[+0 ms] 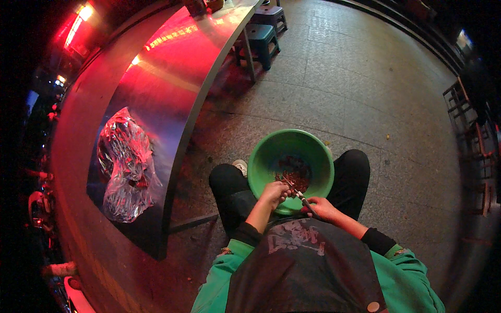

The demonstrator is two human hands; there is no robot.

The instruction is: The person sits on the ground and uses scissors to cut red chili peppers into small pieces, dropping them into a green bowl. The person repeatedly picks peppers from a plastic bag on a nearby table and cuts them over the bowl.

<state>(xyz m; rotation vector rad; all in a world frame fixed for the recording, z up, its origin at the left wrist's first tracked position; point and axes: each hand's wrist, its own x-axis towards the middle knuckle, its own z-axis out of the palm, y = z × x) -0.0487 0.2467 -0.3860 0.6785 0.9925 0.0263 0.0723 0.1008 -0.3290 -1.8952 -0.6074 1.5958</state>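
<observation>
A round green plastic basin (260,156) stands between my knees, with small reddish-brown pieces (297,180) at its bottom. My right hand (321,209) is closed around the dark handles of a pair of scissors or a similar cutting tool (302,197), whose metal end points up and left over the basin's near side. My left hand (277,192) is at the left of that metal end, above the near rim, its fingers pinched on a small reddish piece too small to name. Both hands are close together, just short of touching.
At the left is a metal-topped table (172,113) bearing a crumpled clear plastic bag (129,168). Plastic stools (260,33) stand by its far end. A table leg (193,223) reaches towards my left knee. Wooden stools or chairs (475,137) line the far right of the tiled floor (391,101).
</observation>
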